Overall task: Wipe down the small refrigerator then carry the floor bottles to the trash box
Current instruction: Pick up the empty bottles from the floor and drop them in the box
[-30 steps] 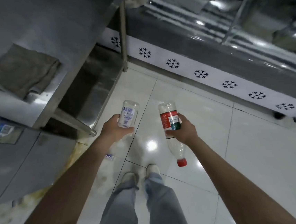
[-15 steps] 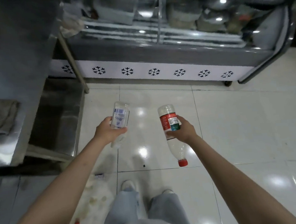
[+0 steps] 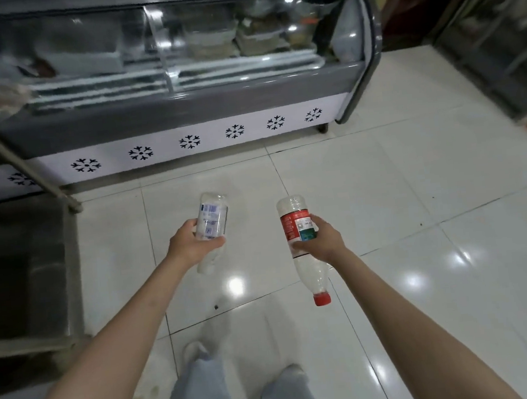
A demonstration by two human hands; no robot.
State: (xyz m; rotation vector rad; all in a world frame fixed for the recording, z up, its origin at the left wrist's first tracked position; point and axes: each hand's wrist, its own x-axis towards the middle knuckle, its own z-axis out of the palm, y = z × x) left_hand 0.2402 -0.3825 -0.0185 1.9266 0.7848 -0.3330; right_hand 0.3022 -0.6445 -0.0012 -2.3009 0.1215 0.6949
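My left hand (image 3: 189, 248) grips a clear empty bottle with a blue-and-white label (image 3: 211, 218), held upside down with its neck toward me. A clear bottle with a red label and red cap (image 3: 297, 225) is held the same way in my right hand (image 3: 322, 240), its cap hanging low. Both bottles are carried at waist height above the white tiled floor (image 3: 418, 216). No trash box is in view.
A glass-fronted display chiller (image 3: 183, 117) with a snowflake strip along its base stands straight ahead. A steel table's leg (image 3: 20, 161) and lower shelf (image 3: 21, 271) are at the left. A dark cabinet (image 3: 498, 48) stands at the far right. My legs and shoes are below.
The view has swung to the right: the steel table and its cloth have slid off to the left, and the chiller's right end has come into sight. Both hands still carry their bottles.
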